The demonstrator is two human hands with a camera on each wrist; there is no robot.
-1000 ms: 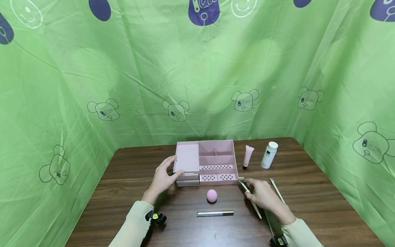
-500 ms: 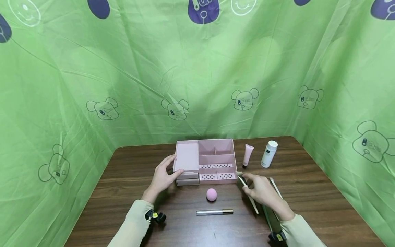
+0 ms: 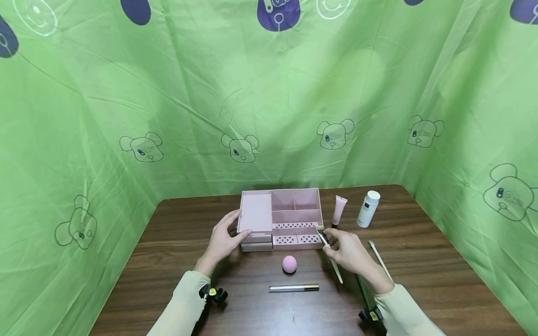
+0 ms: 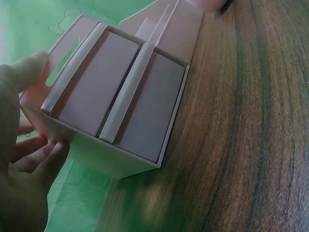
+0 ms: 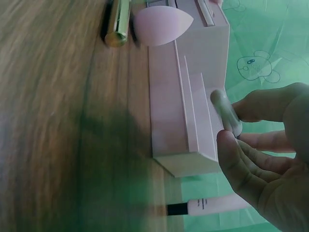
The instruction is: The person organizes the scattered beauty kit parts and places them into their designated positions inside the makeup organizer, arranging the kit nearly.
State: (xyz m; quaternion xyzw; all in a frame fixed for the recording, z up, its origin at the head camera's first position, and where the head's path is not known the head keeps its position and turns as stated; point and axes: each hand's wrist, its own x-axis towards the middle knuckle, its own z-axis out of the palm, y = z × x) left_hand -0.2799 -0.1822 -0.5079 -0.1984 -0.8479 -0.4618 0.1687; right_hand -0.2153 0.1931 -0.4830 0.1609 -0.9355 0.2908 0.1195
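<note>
A pink cosmetics organizer (image 3: 256, 212) stands at the back middle of the table, with compartments on its right and two small drawers (image 4: 96, 79) at its left front. My left hand (image 3: 222, 240) grips its left side, thumb on top and fingers against the side wall. My right hand (image 3: 350, 252) pinches a makeup brush (image 3: 335, 268) between thumb and fingers. In the head view the brush's bristle end overlaps the organizer's front right corner, and its pale handle slants down toward me. The right wrist view shows the pinched brush (image 5: 226, 113) end-on, over the compartments.
A pink makeup sponge (image 3: 289, 264) and a silver tube with a gold end (image 3: 293, 288) lie before the organizer. To its right stand a pink squeeze tube (image 3: 339, 210) and a white bottle (image 3: 368, 210). A thin pale stick (image 3: 379, 256) lies beyond my right hand.
My right hand has moved the brush left and away from me, from beside the organizer to over its front right corner. My left hand stays on the organizer.
</note>
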